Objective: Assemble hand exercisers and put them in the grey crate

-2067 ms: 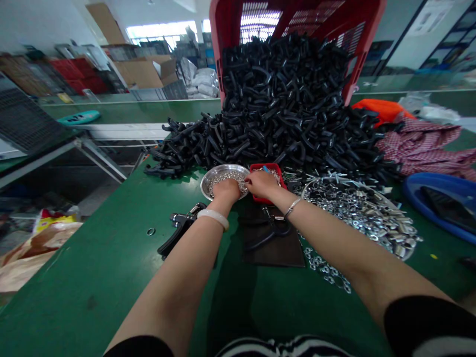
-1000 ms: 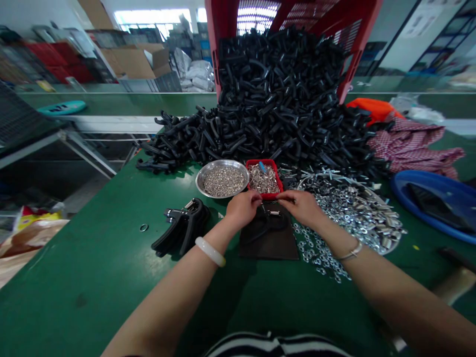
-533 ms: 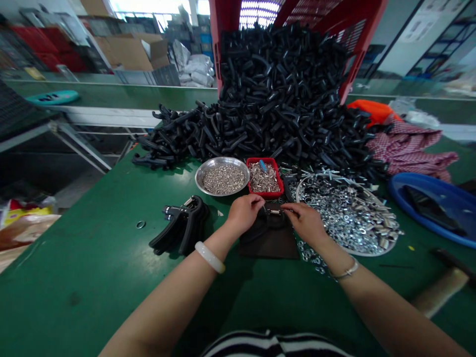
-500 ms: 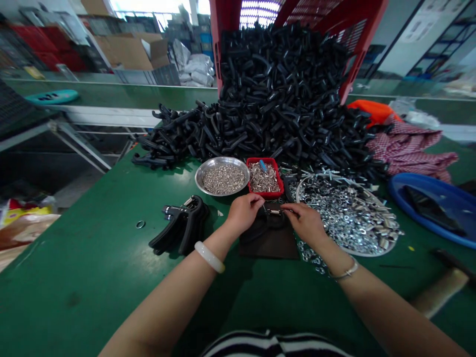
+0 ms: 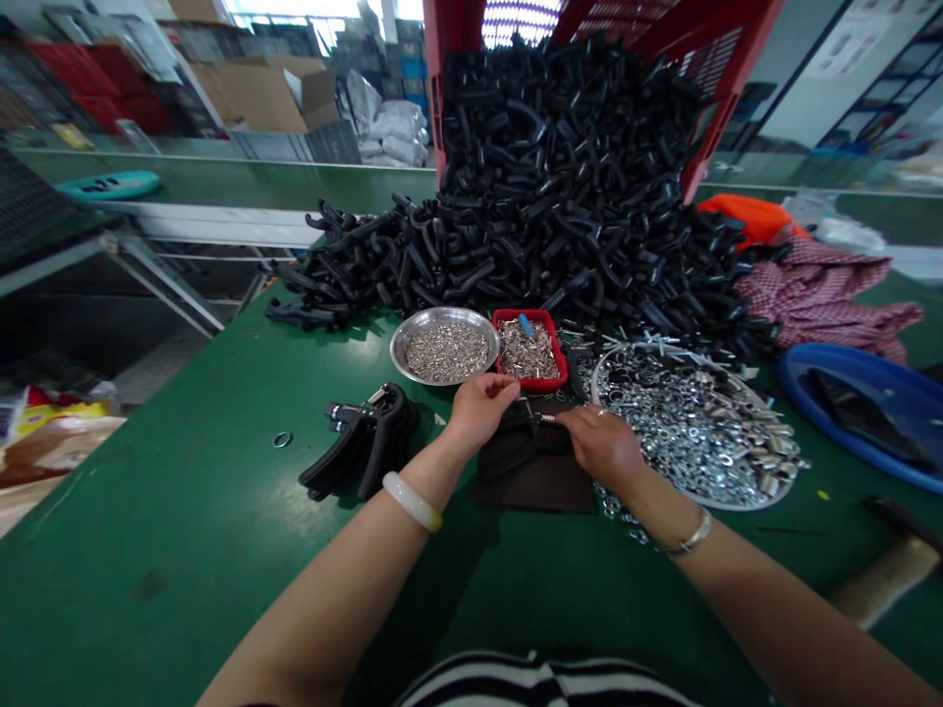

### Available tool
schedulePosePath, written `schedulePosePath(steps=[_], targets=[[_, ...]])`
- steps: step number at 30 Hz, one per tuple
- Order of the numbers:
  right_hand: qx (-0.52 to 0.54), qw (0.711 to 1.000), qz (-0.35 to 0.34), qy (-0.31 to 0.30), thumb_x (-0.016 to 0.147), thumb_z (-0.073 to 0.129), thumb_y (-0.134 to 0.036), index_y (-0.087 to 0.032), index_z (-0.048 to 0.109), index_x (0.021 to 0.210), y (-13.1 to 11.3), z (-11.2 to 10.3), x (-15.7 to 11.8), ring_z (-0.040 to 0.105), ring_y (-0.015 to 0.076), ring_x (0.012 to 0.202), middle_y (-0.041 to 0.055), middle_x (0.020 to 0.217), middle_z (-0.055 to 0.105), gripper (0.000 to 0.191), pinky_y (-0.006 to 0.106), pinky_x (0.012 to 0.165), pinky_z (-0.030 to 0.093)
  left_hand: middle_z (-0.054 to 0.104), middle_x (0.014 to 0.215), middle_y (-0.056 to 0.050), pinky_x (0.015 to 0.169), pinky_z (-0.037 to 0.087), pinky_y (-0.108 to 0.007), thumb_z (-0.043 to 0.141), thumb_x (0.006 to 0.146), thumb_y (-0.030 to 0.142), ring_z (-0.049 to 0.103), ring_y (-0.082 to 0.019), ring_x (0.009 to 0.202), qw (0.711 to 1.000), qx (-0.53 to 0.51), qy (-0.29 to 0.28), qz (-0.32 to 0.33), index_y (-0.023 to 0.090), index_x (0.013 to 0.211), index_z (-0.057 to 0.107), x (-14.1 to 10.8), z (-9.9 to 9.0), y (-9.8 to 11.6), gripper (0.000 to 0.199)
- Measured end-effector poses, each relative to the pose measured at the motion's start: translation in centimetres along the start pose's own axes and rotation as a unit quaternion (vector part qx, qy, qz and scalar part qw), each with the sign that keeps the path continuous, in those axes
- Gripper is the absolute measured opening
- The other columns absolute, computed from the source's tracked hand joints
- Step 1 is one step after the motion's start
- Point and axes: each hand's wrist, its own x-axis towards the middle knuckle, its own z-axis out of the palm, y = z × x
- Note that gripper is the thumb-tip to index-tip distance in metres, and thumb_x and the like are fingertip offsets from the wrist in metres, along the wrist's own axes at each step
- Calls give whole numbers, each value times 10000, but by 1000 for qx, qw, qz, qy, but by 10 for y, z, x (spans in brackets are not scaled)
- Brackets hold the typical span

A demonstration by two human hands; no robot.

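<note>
Two hands face each other: the right hand [image 5: 605, 447] appears to grip a black handle [image 5: 514, 458] beside its spring [image 5: 546, 418], presumably steadying it on the dark pad [image 5: 536, 493]; the left hand [image 5: 480, 407] curls opposite, whether pinching anything I cannot tell. Beyond, a metal bowl [image 5: 399, 361] and red box [image 5: 543, 385] hold small parts on the tabletop [image 5: 243, 570], likely for easy reach.

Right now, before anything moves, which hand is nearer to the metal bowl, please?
Left. The left hand is just in front of the metal bowl's near right rim; the right hand is farther right, by the spring.
</note>
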Motion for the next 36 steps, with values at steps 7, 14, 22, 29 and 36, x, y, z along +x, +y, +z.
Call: schedulePosePath(steps=[7, 14, 22, 29, 36], targets=[[68, 998, -3, -8, 829, 476, -198, -178, 613, 1054, 6, -10, 5, 573, 213, 883, 78, 968, 655, 265, 328, 749, 465, 540, 598, 29, 461, 355, -138, 598, 744, 240, 452, -42, 501, 992, -65, -52, -93, 143, 741, 587, -13, 12, 12, 97], [265, 931, 61, 243, 813, 553, -246, -210, 646, 920, -23, -13, 27, 592, 152, 847, 41, 902, 660, 146, 302, 776, 487, 383, 530, 71, 313, 153, -63, 625, 752, 221, 302, 18, 357, 884, -356, -115, -282, 138, 729, 540, -13, 15, 24, 121], [213, 957, -28, 196, 827, 528, -223, -202, 639, 876, -15, -15, 36, 581, 156, 836, 47, 902, 652, 123, 309, 764, 477, 430, 569, 46, 281, 172, -46, 570, 793, 200, 350, 11, 369, 853, -362, -140, -350, 128, 729, 543, -13, 7, 25, 100], [277, 951, -70, 120, 841, 496, -203, -189, 581, 839, -5, -23, 40, 550, 142, 829, 39, 857, 603, 87, 289, 743, 457, 454, 612, 40, 299, 154, -53, 587, 781, 210, 323, 22, 371, 874, -319, -170, -325, 124, 713, 526, -13, 6, 23, 126], [249, 960, 30, 123, 860, 431, -216, -172, 523, 817, -18, -16, 30, 511, 165, 804, 60, 815, 540, 110, 300, 740, 427, 501, 573, 41, 367, 243, -110, 609, 750, 261, 359, -6, 407, 963, -146, -114, -198, 128, 706, 586, -14, 7, 20, 142]])
